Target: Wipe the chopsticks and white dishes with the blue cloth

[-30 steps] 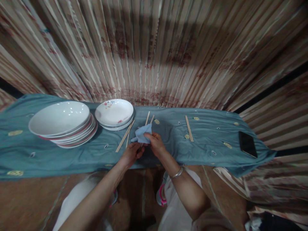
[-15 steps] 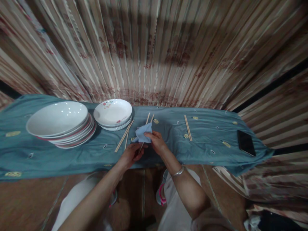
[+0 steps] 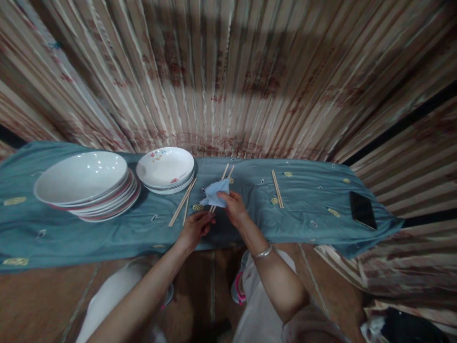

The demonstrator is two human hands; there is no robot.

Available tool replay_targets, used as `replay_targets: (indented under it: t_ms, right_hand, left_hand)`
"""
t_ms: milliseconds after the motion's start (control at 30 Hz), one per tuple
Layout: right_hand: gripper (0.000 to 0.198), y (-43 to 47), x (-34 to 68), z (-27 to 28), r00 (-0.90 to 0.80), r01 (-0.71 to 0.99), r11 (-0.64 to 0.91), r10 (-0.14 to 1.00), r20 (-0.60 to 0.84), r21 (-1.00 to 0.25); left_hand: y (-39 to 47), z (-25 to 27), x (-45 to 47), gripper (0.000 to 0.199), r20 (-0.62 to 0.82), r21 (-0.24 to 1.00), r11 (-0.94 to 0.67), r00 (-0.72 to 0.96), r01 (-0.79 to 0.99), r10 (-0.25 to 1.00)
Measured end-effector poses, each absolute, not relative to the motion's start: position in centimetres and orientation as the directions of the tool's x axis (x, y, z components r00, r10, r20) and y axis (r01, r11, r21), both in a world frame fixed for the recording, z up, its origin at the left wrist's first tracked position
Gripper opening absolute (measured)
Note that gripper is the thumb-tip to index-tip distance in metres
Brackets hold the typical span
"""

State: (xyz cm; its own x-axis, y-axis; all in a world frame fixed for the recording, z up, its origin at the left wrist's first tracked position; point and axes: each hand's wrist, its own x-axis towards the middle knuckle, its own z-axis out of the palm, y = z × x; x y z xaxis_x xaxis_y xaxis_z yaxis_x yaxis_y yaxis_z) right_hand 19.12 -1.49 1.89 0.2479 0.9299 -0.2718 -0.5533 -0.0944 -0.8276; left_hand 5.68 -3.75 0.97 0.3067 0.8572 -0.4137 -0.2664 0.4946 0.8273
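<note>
My left hand point(image 3: 195, 230) is closed on the near ends of a pair of chopsticks point(image 3: 225, 171). Wrapped around their middle is a light blue cloth point(image 3: 216, 192), which my right hand point(image 3: 233, 207) pinches between thumb and fingers. The far tips stick out beyond the cloth, slightly apart. Left of my hands, several loose chopsticks point(image 3: 181, 204) lie on the tablecloth, close to a stack of white plates point(image 3: 166, 169) with a floral pattern. Another pair of chopsticks point(image 3: 277, 189) rests off to the right.
A tall stack of large white bowls point(image 3: 85, 183) stands at the left of the table, which wears a teal tablecloth point(image 3: 246, 228). A black phone point(image 3: 362, 210) lies near the right end. Pleated curtains point(image 3: 221, 85) hang right behind the table.
The chopsticks have tilted a little to the right, their far tips now closer together. My right hand and the cloth have shifted slightly right and away from my left hand.
</note>
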Motion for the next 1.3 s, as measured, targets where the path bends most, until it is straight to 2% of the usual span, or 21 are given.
replay_targets:
  t_ms: [300, 600, 800, 1033, 1300]
  right_hand:
    - [0.02, -1.0, 20.0, 1.6, 0.288, -0.534, -0.076, 0.92, -0.266, -0.842]
    - [0.01, -0.8, 20.5, 2.0, 0.22, -0.58, -0.093, 0.939, -0.266, -0.809]
    - [0.016, -1.0, 20.2, 2.3, 0.216, -0.601, -0.077, 0.943, -0.254, -0.796]
    - [0.016, -0.7, 20.3, 2.4, 0.281, -0.592, -0.037, 0.927, -0.249, -0.805]
    - [0.011, 0.3, 21.9, 2.4, 0.38, -0.616, -0.024, 0.867, -0.324, -0.787]
  left_hand:
    - [-3.8, 1.2, 5.6, 0.05, -0.415, 0.829, 0.503, 0.333, -0.244, 0.847]
    - [-3.8, 1.2, 5.2, 0.05, -0.434, 0.84, 0.509, 0.328, -0.188, 0.839]
    - [-3.7, 0.8, 5.3, 0.048, -0.412, 0.855, 0.486, 0.329, -0.184, 0.85]
    - [-3.8, 0.7, 5.3, 0.047, -0.402, 0.86, 0.484, 0.368, -0.164, 0.839]
    - [-4.1, 0.8, 5.4, 0.049, -0.441, 0.843, 0.521, 0.381, -0.136, 0.813]
